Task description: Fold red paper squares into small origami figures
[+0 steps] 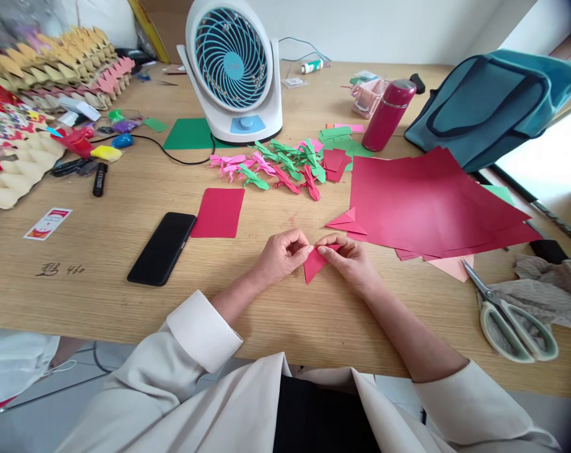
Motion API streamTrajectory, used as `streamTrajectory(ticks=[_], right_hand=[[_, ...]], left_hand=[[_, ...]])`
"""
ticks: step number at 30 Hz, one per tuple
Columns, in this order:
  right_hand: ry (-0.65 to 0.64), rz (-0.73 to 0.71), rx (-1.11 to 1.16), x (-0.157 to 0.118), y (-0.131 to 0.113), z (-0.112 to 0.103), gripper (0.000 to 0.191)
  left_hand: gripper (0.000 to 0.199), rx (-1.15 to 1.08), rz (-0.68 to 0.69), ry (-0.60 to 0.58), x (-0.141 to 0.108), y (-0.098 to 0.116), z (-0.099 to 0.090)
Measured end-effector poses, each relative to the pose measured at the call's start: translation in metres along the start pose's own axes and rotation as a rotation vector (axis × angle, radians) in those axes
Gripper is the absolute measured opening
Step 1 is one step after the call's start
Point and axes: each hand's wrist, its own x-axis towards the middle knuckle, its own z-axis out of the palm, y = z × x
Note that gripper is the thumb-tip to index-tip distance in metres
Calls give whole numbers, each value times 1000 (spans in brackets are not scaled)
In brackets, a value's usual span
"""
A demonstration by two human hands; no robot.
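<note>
Both hands pinch a small folded piece of red paper [314, 267] just above the wooden table; a pointed corner of it hangs toward me. My left hand [285, 253] grips its left edge between thumb and forefinger. Thumb and fingers of my right hand [349, 259] close on the right side, partly hiding the paper. Just beyond the right hand lies another folded red paper triangle [346, 221]. Folded paper figures [271, 163] in pink, green and red are heaped farther back. A stack of red paper rectangles [218, 212] sits left of my hands.
A black phone [161, 248] lies to the left, a white fan [236, 69] stands behind. Large red sheets [422, 201] spread to the right, with scissors [514, 321] near the front edge. A red bottle [389, 114] and a teal bag [488, 107] stand at the back right.
</note>
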Motion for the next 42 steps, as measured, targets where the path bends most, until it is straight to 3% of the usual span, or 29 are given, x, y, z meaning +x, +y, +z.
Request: streamTrajectory(ticks=[6, 10, 16, 21, 29, 42], right_hand=[[95, -23, 64, 0, 2, -3, 26], [103, -30, 108, -2, 2, -1, 26], [83, -135, 64, -2, 4, 2, 21], [35, -154, 89, -2, 6, 2, 13], [23, -239, 24, -8, -3, 1, 12], [29, -152, 40, -7, -5, 2, 24]], left_hand=[[18, -122, -41, -4, -3, -2, 3], [14, -55, -28, 91, -3, -4, 4], [9, 111, 166, 207, -2, 2, -1], [6, 178, 363, 186, -4, 5, -2], [9, 235, 519, 176, -8, 9, -4], [6, 269, 452, 85, -13, 13, -3]])
